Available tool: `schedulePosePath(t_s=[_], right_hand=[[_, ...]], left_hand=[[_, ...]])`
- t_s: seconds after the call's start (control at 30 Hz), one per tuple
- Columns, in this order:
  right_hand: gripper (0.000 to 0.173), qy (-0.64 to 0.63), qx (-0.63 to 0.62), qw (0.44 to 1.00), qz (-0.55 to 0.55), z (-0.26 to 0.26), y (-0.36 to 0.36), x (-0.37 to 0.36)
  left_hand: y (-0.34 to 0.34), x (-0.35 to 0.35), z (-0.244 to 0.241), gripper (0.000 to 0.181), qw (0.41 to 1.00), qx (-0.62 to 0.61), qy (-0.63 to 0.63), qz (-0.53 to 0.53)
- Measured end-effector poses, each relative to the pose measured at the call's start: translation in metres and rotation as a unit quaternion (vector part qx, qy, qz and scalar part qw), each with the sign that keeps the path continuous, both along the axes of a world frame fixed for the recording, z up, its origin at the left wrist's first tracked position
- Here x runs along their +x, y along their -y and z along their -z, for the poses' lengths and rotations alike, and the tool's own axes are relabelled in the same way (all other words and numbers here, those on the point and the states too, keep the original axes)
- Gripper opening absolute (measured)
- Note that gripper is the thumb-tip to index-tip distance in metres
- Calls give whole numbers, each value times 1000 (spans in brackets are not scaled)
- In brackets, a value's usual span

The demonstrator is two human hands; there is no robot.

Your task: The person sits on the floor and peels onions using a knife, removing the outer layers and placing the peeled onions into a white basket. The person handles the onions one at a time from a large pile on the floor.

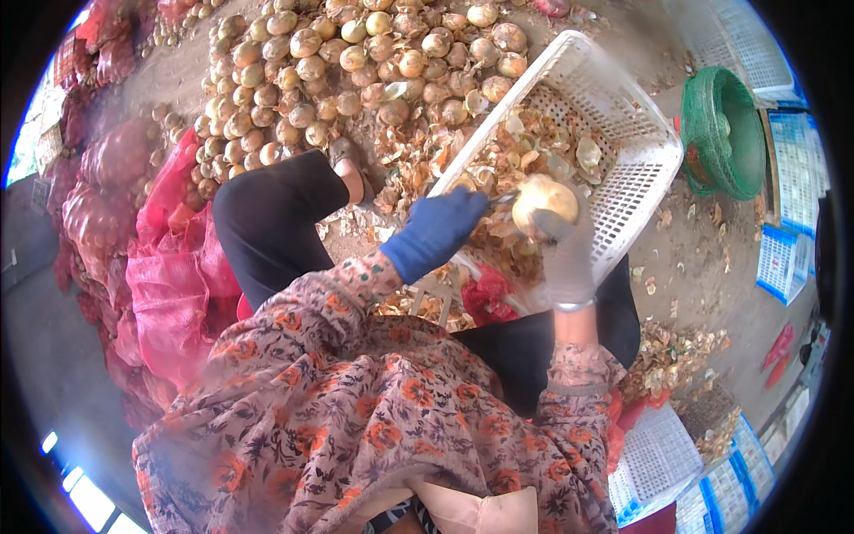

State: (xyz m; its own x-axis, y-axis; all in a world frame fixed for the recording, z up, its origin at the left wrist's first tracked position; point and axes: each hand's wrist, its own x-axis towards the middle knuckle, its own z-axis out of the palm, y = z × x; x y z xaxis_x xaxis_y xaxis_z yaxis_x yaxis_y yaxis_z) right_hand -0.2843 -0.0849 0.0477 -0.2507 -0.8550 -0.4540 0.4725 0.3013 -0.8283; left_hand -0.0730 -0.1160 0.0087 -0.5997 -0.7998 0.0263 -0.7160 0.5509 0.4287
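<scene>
My left hand [447, 230], in a blue glove, is closed around a small metal cutting tool [504, 198] whose dark blade points at the onion. Most of the tool is hidden by the fingers, so its exact kind cannot be told. A pale yellow onion [546, 205] rests in my right hand [564, 250], which wears a greyish glove with dark fingertips and is slightly blurred. Both hands are over a white perforated plastic crate [637, 143], tilted before me, with loose onion skins [497, 157] inside.
Many onions [300, 80] cover the ground ahead. Red mesh sacks [170, 287] stand at the left. A green mesh bag [700, 133], held wide at its mouth, is at the right. Onion skins [674, 357] and a white crate [657, 454] lie at the lower right.
</scene>
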Motion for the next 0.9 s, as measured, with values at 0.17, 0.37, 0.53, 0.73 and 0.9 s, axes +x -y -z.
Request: schedulePosePath(t_s=[0.17,0.37,0.53,0.73,0.9], right_hand=[[66,-48,-47,998,7,-9,-5,-29],[70,-32,-100,993,-49,-6,0,-9],[80,-112,-120,980,-114,-6,7,-2],[72,200,-51,978,-9,-11,4,1],[70,173,-65,983,-4,1,-1,-11]], left_hand=[[-27,20,20,15,990,121,65,-29],[19,-25,-17,59,676,619,-376,-138],[33,-38,-17,55,625,607,-458,-177],[41,-40,-44,52,892,238,-384,4],[25,-16,-53,46,950,86,-291,66]])
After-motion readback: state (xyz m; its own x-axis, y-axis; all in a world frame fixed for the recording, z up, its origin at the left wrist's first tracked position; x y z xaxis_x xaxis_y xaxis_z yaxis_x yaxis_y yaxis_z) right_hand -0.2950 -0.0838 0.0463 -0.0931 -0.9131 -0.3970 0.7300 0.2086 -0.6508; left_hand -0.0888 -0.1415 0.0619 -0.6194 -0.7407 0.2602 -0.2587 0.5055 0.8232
